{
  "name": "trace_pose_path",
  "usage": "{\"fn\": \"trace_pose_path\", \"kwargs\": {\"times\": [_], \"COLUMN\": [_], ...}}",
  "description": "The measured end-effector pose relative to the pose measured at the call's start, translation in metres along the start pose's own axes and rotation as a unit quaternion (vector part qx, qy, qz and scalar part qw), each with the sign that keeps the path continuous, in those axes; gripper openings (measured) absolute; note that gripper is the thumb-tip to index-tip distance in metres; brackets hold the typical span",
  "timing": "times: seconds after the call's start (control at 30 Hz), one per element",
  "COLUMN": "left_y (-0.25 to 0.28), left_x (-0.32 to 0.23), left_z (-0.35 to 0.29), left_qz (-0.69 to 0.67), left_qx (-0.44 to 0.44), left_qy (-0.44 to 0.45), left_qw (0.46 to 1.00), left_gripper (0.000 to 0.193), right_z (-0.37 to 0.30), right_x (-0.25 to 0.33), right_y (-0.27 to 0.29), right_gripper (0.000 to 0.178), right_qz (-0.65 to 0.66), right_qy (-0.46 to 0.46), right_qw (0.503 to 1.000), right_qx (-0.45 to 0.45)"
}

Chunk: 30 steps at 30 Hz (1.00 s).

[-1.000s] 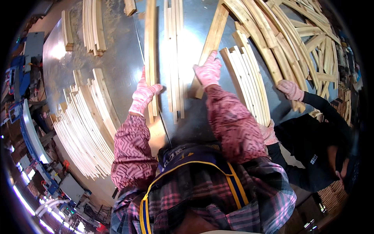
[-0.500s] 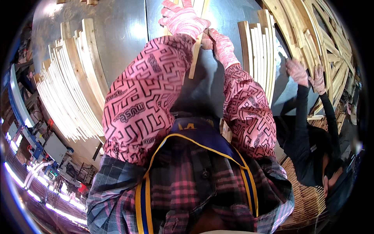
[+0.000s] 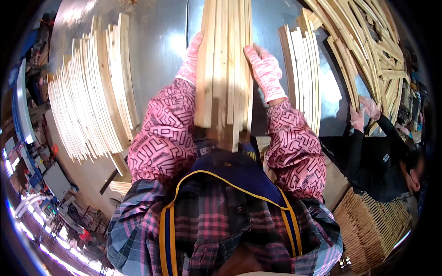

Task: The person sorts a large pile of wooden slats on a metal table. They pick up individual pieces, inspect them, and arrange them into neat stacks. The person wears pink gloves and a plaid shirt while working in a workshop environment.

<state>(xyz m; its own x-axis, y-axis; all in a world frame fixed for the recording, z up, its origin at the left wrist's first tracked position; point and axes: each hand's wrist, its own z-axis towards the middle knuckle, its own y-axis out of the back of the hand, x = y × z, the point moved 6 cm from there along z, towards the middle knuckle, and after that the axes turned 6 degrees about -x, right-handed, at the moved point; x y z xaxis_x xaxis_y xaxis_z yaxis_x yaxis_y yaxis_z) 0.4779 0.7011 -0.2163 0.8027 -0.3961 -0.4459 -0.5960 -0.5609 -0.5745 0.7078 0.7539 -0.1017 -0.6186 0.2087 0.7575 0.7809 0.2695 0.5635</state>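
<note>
A bundle of several long, pale wooden strips lies lengthwise in front of me, its uneven near ends reaching close to my apron. My left hand, in a pink-and-white knit glove, grips the bundle's left side; most of its fingers are hidden by the wood. On the opposite side my right hand, gloved the same way, presses against the outer strip with its thumb near the top edge. Between them the hands squeeze the strips together. Pink patterned sleeve covers run up both forearms.
A wide row of wooden strips stands left on the metal table. A smaller row is at right. Beyond it a co-worker's gloved hands hold strips beside a big jumbled wood pile.
The strips have come nearer to me as a thick bundle, and my hands have moved apart to its two sides. The co-worker's hands have moved nearer their body and now hold strips.
</note>
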Motion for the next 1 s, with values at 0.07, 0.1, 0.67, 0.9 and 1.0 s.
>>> {"fn": "trace_pose_path", "kwargs": {"times": [0.07,0.1,0.67,0.9,1.0], "left_y": [0.027,0.024,-0.064,0.003,0.068], "left_x": [-0.010,-0.014,0.168,0.038,-0.038], "left_z": [0.007,-0.010,-0.262,-0.159,-0.148], "left_qz": [0.307,0.530,0.777,0.731,0.722], "left_qx": [-0.075,-0.136,-0.128,-0.216,-0.307], "left_qy": [-0.125,-0.195,-0.226,-0.218,-0.211], "left_qw": [0.940,0.814,0.574,0.609,0.583], "left_gripper": [0.065,0.066,0.089,0.065,0.055], "right_z": [-0.010,-0.003,-0.073,-0.077,-0.084], "right_x": [0.008,-0.027,-0.083,-0.153,-0.226], "right_y": [0.005,-0.007,-0.020,0.179,0.185], "right_gripper": [0.077,0.075,0.050,0.109,0.133], "right_qz": [-0.043,-0.014,0.038,-0.210,-0.183], "right_qy": [0.047,-0.011,-0.019,0.121,-0.065], "right_qw": [0.997,0.999,0.986,0.959,0.976], "right_qx": [-0.041,0.032,0.162,-0.148,-0.097]}}
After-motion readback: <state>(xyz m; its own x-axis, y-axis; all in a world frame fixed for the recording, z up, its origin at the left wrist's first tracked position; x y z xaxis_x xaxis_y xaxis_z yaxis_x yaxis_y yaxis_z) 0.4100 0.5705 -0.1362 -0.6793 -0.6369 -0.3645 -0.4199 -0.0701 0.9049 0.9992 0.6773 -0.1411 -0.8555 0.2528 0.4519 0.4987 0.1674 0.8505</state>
